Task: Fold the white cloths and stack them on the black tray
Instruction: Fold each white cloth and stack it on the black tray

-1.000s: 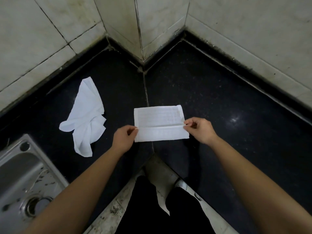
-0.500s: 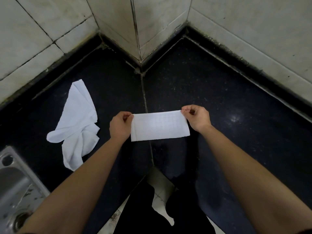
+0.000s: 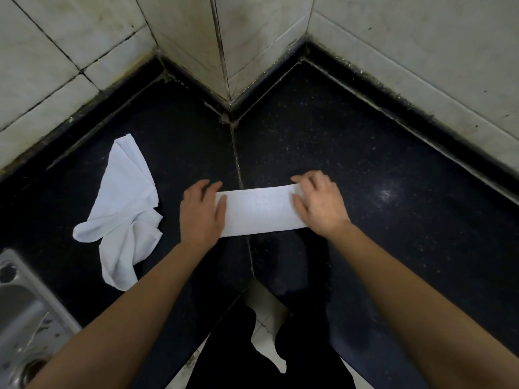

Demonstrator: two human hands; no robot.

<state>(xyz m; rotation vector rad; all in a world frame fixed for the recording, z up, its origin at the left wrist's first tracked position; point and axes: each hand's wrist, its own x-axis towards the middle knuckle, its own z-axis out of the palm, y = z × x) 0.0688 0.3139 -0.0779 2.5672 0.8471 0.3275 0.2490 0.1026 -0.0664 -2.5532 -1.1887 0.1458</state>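
A white cloth (image 3: 261, 210), folded into a long narrow strip, lies flat on the black counter (image 3: 379, 169) across the seam in its middle. My left hand (image 3: 202, 213) rests palm down on the strip's left end, fingers spread. My right hand (image 3: 318, 204) lies flat on the right end, thumb on the cloth. Neither hand pinches it. A second white cloth (image 3: 123, 209) lies crumpled and unfolded on the counter to the left, apart from my hands. No black tray is in view.
The counter forms an inner corner under tiled walls (image 3: 224, 46) at the back. A steel sink (image 3: 22, 313) is set in at the lower left. Below the counter's front edge are the person's dark trousers (image 3: 252, 355) and pale floor tiles.
The half-folded cloth, held by its near corners, was folded over once more into a narrow strip. Both hands have let go of the corners and now lie flat on its ends.
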